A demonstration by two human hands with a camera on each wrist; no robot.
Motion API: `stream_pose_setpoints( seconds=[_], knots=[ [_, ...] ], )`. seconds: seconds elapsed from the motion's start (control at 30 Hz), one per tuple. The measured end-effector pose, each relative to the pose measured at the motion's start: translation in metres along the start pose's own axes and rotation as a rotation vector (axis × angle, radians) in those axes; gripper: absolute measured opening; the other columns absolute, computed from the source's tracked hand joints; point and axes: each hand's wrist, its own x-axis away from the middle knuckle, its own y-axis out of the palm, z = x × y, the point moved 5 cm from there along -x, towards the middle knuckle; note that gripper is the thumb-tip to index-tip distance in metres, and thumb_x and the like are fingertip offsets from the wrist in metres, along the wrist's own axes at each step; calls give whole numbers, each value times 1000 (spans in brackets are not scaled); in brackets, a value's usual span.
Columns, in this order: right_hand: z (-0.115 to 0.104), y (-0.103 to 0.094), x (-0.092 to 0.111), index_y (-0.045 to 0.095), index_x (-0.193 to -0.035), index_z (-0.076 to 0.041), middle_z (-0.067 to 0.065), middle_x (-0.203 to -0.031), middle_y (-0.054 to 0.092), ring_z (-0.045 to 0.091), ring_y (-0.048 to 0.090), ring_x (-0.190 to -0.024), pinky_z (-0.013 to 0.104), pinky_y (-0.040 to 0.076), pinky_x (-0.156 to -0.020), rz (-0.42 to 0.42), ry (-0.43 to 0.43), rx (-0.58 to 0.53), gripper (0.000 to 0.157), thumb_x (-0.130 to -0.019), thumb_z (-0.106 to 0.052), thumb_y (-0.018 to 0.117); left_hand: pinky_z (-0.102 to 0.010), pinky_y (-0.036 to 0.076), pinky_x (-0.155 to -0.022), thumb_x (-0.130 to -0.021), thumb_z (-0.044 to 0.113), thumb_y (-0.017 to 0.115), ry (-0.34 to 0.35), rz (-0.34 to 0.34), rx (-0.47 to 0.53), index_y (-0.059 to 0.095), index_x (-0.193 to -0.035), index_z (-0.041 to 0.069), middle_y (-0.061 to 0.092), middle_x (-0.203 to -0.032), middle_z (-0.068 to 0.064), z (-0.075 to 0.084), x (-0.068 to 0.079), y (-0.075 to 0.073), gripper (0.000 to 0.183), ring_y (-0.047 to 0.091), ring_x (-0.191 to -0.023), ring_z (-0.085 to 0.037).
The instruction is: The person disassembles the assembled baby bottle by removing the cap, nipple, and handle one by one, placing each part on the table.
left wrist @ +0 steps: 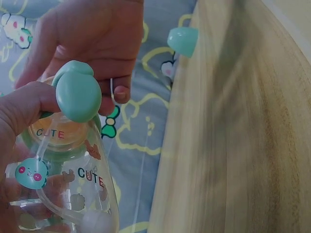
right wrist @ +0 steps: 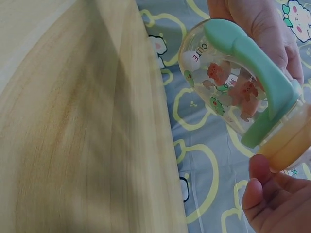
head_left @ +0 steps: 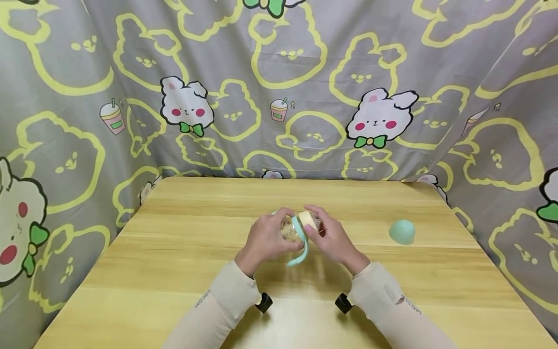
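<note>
A clear baby bottle with printed pictures and mint-green handles is held tilted above the table. My left hand grips its body, fingers wrapped round the clear wall. At the neck end, my right hand holds the cream-yellow collar between thumb and fingers. Inside the bottle, a straw runs to a white weight, seen in the left wrist view. The teat end is mostly hidden behind the right hand.
A mint-green domed cap stands on the wooden table, to the right of both hands. Behind the table hangs a grey curtain with yellow outlines and rabbit faces.
</note>
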Motion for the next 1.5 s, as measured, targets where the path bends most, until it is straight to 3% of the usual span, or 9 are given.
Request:
stream_pose_setpoints(
  seconds=[0.13,0.3,0.47,0.67,0.9,1.27,1.5],
  knots=[
    [0,-5,-7,43,-142,-9,-2,-69,49,10,43,-53,27,41,-49,20,6,31,50,-98,-29,55,-30,47,-62,-67,42,84,21,8,-22,61,-117,15,69,-89,-4,1,-8,-4,62,60,-71,-15],
    [-1,-10,-16,45,-141,-9,0,-75,53,13,48,-57,28,44,-52,39,-8,-4,48,-97,-24,58,-32,48,-63,-67,42,84,17,14,-27,60,-118,15,69,-91,-4,1,-16,-10,63,60,-72,-17],
    [0,-6,-11,45,-140,-6,3,-82,56,12,52,-61,28,48,-56,15,-7,-43,47,-96,-16,59,-31,47,-63,-67,43,84,-7,-15,-16,60,-119,16,69,-93,-5,-1,-11,-7,62,60,-74,-17],
    [0,-3,-8,42,-142,-5,9,-96,59,17,56,-73,30,50,-61,6,-14,-56,48,-97,-16,55,-31,47,-61,-66,42,84,16,16,-34,61,-116,16,68,-88,-3,0,-8,-5,61,60,-71,-16],
    [3,5,-3,37,-146,-6,2,-88,57,12,54,-70,29,49,-61,-44,9,11,53,-103,-36,45,-30,47,-61,-65,43,84,9,16,-21,62,-114,17,68,-86,-2,-2,-1,-1,60,60,-71,-15],
    [-1,3,-2,41,-144,-10,-3,-72,49,10,41,-55,27,39,-52,-19,22,-14,47,-100,-22,51,-30,46,-61,-66,43,83,12,4,-30,60,-117,15,67,-87,-4,-2,1,1,63,58,-70,-14],
    [-1,3,-2,37,-145,-6,2,-84,57,14,50,-66,31,43,-56,-40,18,-18,48,-101,-22,46,-30,47,-61,-66,42,84,15,6,-31,61,-117,15,68,-87,-4,-2,0,1,63,59,-70,-15]
  ],
)
